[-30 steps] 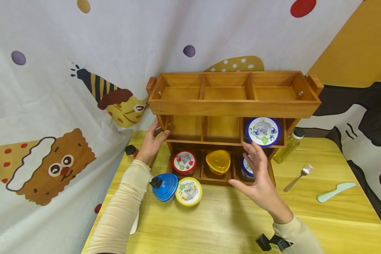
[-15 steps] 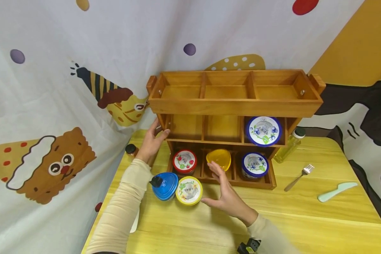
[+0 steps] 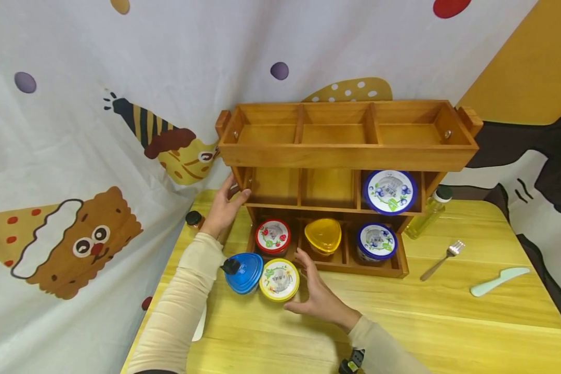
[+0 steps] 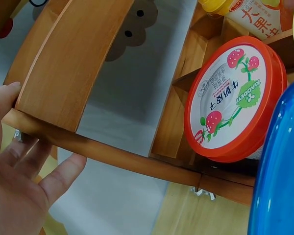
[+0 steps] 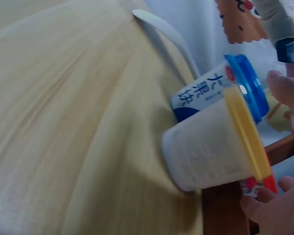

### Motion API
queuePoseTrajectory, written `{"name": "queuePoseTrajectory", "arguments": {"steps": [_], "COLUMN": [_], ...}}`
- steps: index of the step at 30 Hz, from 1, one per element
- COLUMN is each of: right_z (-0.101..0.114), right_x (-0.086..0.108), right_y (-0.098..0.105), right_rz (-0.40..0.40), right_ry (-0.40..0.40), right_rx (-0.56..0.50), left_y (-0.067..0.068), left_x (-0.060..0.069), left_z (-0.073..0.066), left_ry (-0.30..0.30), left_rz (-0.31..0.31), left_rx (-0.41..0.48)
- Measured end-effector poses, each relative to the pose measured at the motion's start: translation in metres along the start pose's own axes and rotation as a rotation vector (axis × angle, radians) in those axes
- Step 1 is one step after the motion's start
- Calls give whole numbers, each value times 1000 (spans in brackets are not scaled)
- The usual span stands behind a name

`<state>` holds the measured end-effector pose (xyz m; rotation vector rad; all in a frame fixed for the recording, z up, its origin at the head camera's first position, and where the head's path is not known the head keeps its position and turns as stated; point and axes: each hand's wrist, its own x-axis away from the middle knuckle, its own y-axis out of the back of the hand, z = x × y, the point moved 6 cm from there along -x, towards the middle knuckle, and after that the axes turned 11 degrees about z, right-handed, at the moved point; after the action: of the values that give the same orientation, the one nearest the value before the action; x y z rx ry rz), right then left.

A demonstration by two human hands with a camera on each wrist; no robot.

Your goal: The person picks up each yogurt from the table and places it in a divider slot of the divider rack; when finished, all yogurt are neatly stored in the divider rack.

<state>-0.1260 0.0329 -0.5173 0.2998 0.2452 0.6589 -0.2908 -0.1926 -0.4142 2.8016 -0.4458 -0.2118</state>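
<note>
A three-tier wooden rack stands on the table. My left hand rests on its left side, thumb on the front edge of the middle tier and fingers round the side board. My right hand, thumb and fingers spread, is just right of the yellow-lidded tub; the right wrist view shows the tub between thumb and fingers, contact not clear. Touching or close beside it is the blue-lidded tub. In the bottom tier sit a red-lidded tub, a yellow container and a blue-rimmed tub.
Another blue-rimmed tub is in the middle tier's right compartment. Right of the rack are an oil bottle, a fork and a pale green knife. A small black-capped bottle stands at the left.
My right hand has moved left from in front of the rack's right compartment to the yellow-lidded tub. The left hand has stayed on the rack's side.
</note>
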Motion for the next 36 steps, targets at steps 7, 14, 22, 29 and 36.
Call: {"name": "queuePoseTrajectory", "arguments": {"steps": [7,14,22,29,36], "right_z": [-10,-16,-20,-22,-21], "right_x": [-4,-8,-11,-15,-17], "right_y": [-11,-18,-22,-26,-26], "right_rz": [31,50,59,65,62], "right_ry": [-70,-85,-105,-107,-122], "right_rx": [54,50,56,72,73], "left_y": [0,-4,-4,-3,0], "left_x": [0,7,10,10,4], "left_z": [-2,-26,-31,-30,-11], "left_ry": [7,28,39,36,26], "left_rz": [4,25,23,28,12], "left_rx": [37,52,38,48,35]}}
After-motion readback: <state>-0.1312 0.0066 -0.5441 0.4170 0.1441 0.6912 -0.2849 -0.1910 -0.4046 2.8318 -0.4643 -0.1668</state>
